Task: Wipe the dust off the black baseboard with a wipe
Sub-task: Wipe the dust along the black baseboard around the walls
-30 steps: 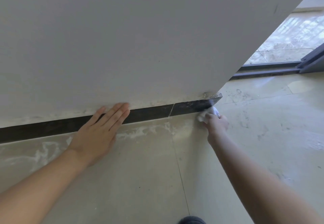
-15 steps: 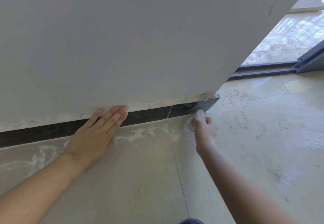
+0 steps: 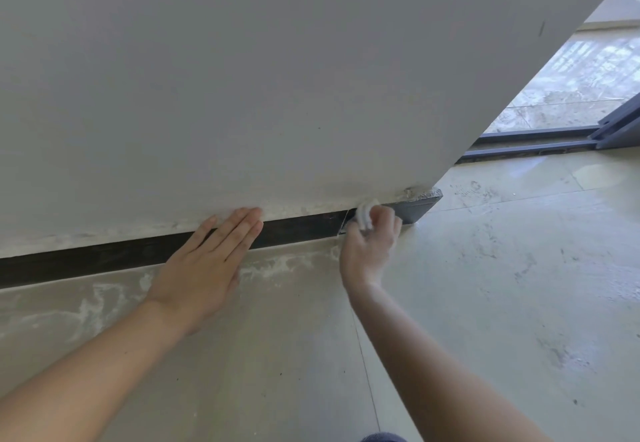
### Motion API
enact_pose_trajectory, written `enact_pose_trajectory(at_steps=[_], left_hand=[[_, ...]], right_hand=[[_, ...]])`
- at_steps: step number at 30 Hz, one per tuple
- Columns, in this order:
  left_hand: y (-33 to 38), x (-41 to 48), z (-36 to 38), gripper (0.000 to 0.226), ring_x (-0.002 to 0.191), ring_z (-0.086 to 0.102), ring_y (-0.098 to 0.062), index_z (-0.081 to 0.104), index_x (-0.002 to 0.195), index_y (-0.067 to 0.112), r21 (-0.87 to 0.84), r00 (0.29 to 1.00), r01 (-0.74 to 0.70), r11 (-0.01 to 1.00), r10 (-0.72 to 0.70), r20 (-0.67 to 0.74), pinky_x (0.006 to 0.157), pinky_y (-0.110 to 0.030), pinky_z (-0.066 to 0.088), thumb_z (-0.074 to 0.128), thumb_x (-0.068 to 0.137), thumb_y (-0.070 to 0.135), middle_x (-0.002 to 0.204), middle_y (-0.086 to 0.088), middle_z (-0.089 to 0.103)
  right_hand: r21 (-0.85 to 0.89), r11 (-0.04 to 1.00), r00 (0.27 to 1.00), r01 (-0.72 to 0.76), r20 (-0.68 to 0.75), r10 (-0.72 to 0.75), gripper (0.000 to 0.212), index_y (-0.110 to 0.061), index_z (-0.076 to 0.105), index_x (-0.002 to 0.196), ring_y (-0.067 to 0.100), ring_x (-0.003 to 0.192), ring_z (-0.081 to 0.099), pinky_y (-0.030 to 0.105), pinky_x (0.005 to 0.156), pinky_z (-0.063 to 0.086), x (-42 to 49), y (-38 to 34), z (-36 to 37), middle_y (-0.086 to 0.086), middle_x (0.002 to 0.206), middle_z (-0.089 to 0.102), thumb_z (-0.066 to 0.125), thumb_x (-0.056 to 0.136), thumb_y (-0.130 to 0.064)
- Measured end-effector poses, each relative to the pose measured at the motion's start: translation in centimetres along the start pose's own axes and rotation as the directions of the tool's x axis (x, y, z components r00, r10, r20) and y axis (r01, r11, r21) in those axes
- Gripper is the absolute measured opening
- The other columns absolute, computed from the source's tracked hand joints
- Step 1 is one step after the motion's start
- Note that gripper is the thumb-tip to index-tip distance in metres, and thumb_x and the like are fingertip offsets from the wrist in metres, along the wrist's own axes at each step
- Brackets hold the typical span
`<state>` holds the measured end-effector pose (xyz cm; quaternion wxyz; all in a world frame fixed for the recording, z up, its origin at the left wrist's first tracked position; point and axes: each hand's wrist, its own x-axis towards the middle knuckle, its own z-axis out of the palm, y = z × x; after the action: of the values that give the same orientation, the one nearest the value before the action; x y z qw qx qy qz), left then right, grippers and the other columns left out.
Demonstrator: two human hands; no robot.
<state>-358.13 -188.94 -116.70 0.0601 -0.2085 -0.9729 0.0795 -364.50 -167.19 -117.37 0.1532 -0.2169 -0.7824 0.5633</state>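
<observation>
Looking like a bare indoor room, likely post-construction: showing plain grey wall, black baseboard, pale floor tiles carrying white dusty smears along the wall foot, dark sliding-door track opening onto sunlit tiled area outside.

A single wide-angle view, worn on the person's head, looks forward and steeply down at the foot of a plain grey-white wall. It sits close, and both bare forearms run in from the bottom edge. The black baseboard strip slants across mid-frame. The dusty beige tiled floor fills the lower half, and a dark metal door track lies farther off at upper right.
</observation>
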Motion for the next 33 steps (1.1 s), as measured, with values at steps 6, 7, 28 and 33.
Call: enact_pose_trajectory(at_steps=[6,7,28,33], left_hand=[[-0.1,0.1,-0.2,0.059,0.142,0.019,-0.020,0.027,0.145,0.004,0.003,1.000,-0.008,1.000,0.008,0.003,0.116,-0.038,0.010,0.023,0.090,0.025,0.155,-0.008,0.021],[-0.2,0.1,-0.2,0.059,0.142,0.018,-0.020,0.025,0.145,0.005,0.010,1.000,-0.016,1.000,0.016,0.006,0.117,-0.038,0.010,0.023,0.090,0.026,0.155,-0.008,0.019],[-0.9,-1.0,-0.9,0.060,0.143,0.015,-0.021,0.023,0.146,0.005,0.033,0.995,-0.088,0.996,0.089,-0.044,0.116,-0.039,0.010,0.026,0.089,0.024,0.156,-0.009,0.017],[-3.8,-4.4,-1.2,0.060,0.143,0.016,-0.022,0.026,0.146,0.004,0.068,0.992,-0.122,0.990,0.119,0.047,0.114,-0.042,0.017,0.026,0.090,0.023,0.156,-0.009,0.016]], right_hand=[[-0.140,0.918,0.787,0.370,0.572,-0.230,0.022,-0.018,0.051,0.085,-0.003,0.074,0.045,0.009,0.062,0.036,-2.7,1.3,-0.5,-0.011,0.087,0.044,0.053,0.077,0.002],[-0.170,0.883,0.721,0.438,0.653,-0.231,0.020,-0.017,0.052,0.087,0.001,0.072,0.045,0.013,0.061,0.036,-2.8,1.7,-0.9,-0.011,0.086,0.045,0.054,0.078,0.000],[-0.204,0.762,0.665,0.614,0.654,-0.361,0.016,-0.013,0.059,0.090,0.020,0.073,0.053,0.031,0.057,0.042,-4.1,1.7,-0.2,0.000,0.086,0.057,0.060,0.074,-0.015],[-0.230,0.972,0.992,-0.047,0.099,0.071,0.015,-0.014,0.054,0.091,0.027,0.079,0.057,0.030,0.064,0.039,2.1,2.7,-4.9,0.004,0.078,0.057,0.056,0.078,-0.022]])
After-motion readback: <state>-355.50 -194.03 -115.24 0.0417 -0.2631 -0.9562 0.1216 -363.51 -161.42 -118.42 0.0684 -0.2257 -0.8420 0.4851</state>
